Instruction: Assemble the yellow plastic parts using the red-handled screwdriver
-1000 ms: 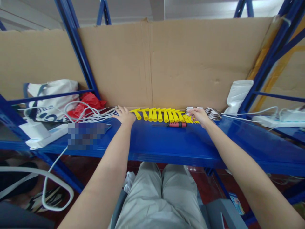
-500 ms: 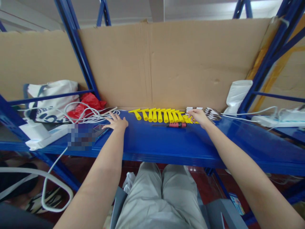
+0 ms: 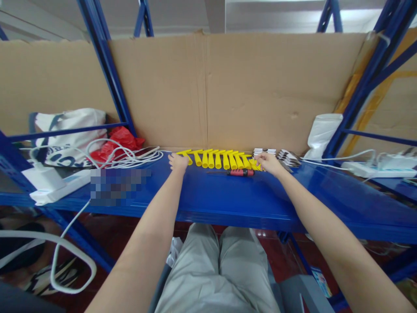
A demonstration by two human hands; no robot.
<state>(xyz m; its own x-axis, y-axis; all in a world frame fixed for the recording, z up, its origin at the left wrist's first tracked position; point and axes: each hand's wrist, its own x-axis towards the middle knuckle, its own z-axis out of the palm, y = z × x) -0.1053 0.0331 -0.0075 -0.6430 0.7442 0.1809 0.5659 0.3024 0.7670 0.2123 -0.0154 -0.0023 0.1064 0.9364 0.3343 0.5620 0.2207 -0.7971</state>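
My left hand (image 3: 178, 162) is beside the leftmost yellow T-shaped piece (image 3: 189, 160), covering part of it. Its fingers are bent but apart, and I see no grip on the piece. Several more yellow T-shaped pieces (image 3: 218, 160) with hollow round stems lie in a row to its right. At the row's right end, my right hand (image 3: 269, 163) is over small yellow parts (image 3: 254, 164), thumb and fingers drawn together. What they pinch is too small to make out. A screwdriver (image 3: 241, 172) with a red and black handle lies in front of the row.
Small white-and-dark packets (image 3: 289, 158) lie beyond my right hand. White cables (image 3: 130, 161), a red plastic bag (image 3: 119, 141) and a power strip (image 3: 65, 187) are at left. A cardboard sheet (image 3: 254, 91) stands behind the blue shelf (image 3: 224, 200). A white pouch (image 3: 322, 134) leans at right.
My left hand has moved right, from near the cables to the leftmost yellow T-shaped piece, its spread fingers now more bent. My right hand stays about where it was, at the small yellow parts.
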